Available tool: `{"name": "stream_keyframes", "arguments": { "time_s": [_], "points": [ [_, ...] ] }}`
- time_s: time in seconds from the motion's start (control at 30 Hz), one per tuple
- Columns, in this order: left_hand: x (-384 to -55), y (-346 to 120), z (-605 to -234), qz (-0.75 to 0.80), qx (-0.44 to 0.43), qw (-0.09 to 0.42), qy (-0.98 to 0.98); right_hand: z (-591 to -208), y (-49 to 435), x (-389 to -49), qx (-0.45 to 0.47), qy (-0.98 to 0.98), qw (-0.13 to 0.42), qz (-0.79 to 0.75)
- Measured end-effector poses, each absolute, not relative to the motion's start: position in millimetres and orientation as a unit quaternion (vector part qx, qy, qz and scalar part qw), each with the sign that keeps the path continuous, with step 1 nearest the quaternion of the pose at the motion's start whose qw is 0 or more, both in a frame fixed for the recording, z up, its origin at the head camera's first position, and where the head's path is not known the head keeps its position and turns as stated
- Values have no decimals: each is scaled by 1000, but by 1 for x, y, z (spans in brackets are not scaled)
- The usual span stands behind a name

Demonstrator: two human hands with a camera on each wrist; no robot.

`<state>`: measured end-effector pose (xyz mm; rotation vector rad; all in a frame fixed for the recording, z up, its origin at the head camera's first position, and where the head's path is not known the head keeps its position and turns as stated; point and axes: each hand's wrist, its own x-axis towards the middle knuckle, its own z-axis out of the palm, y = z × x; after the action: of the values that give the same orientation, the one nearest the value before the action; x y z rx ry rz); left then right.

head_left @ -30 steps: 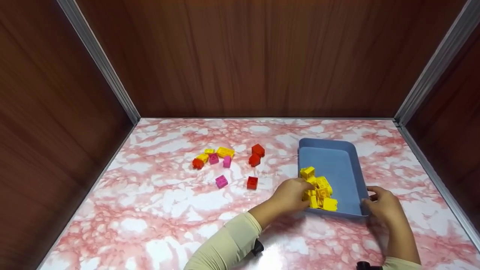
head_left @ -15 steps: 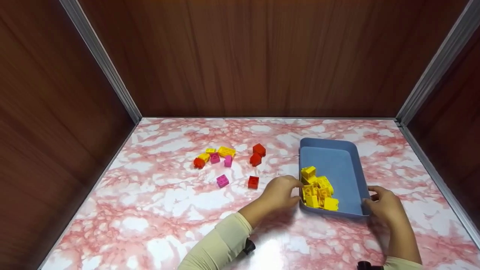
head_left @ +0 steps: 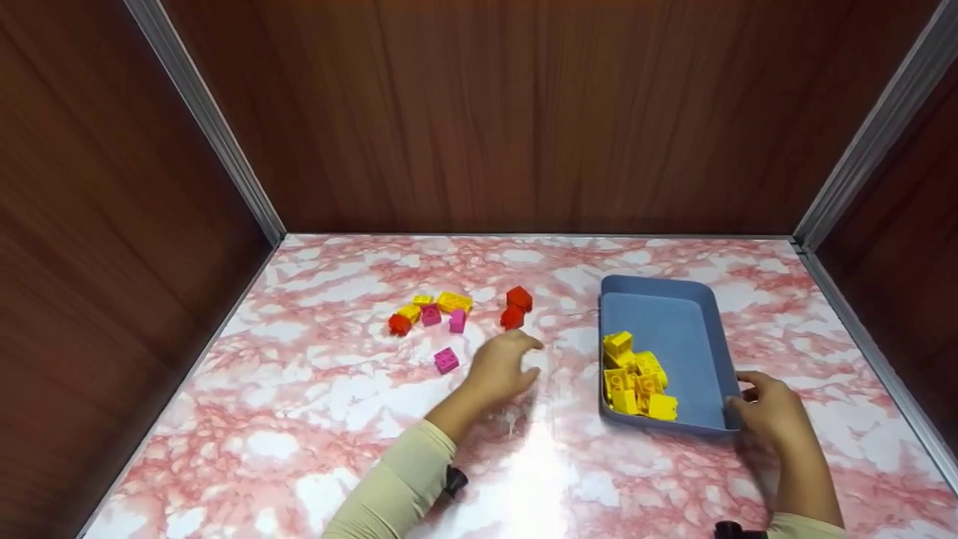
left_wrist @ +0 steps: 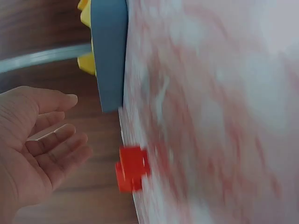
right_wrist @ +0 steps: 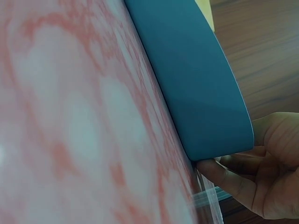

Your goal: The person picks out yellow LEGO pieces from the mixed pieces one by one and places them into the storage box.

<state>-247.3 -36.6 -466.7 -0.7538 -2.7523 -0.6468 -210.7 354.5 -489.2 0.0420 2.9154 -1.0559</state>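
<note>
left hand [head_left: 500,368]: thumb and fingers loosely apart, nothing between them; it hangs over the desk [head_left: 337,419], just on my side of the red pair
red pair [head_left: 513,317]: two bricks close together, left of the tray and well apart from it; i judge them light, stiff and hard to break; smooth faces may slip, so opposite sides between thumb and fingertips seem best
magenta brick [head_left: 447,361]: on its own, left of my left hand; likely the same handling
mixed cluster [head_left: 431,314]: yellow, magenta and red bricks farther off; the outer ones offer the freest sides
right hand [head_left: 771,408]: grips the tray at its near right corner
tray [head_left: 696,352]: looks rigid, thin-walled and probably easy to slide; the rim suits a steadying hold
yellow bricks [head_left: 650,367]: heaped in the tray's near left part; loose, so jolts could shift them
</note>
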Motion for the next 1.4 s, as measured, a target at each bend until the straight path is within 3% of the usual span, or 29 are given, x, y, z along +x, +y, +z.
{"name": "stream_keyframes", "arguments": {
  "time_s": [0.67,1.0,1.4],
  "points": [
    [-289,-102,-473,-274,-77,135,-949,-489,354,-212,22,938,23,-345],
    [-315,-113,-476,-270,-3,176,-946,-490,354,-212,17,937,17,-348],
    [-357,-115,-470,-215,73,55,-972,-490,354,-210,13,937,10,-349]
  ]
}}
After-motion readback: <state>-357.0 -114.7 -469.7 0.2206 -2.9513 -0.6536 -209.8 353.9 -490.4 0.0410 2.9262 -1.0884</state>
